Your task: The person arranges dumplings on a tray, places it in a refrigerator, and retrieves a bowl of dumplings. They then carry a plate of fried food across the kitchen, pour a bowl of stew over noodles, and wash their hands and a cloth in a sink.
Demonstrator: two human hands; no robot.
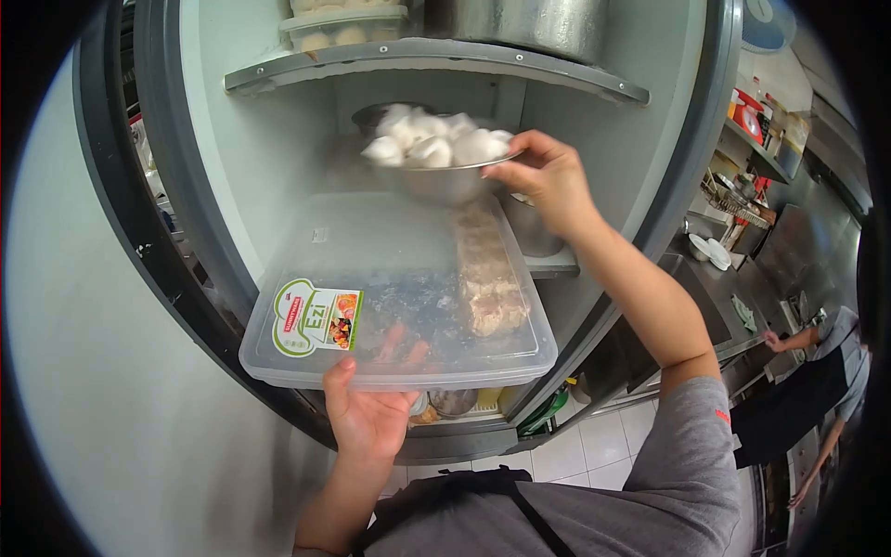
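My left hand (367, 408) holds a wide, flat clear plastic container (399, 375) by its front edge, thumb at the rim and fingers spread beneath, showing through the plastic. Its lid carries a green and white label (317, 318). Pale, lumpy food (492, 302) shows in a row along the container's right side. The far end reaches into the cabinet. Above that end, my right hand (548, 176) pinches the rim of a metal bowl (432, 184). Heaped in the bowl are rounded white bundles (432, 148), slightly blurred.
Overhead, a shelf (436, 56) bears a large metal pot (529, 26) and a lidded tub (343, 32) of round items. Another metal container (532, 227) stands to the right on the lower shelf. A co-worker (803, 381) is at the counter on the far right.
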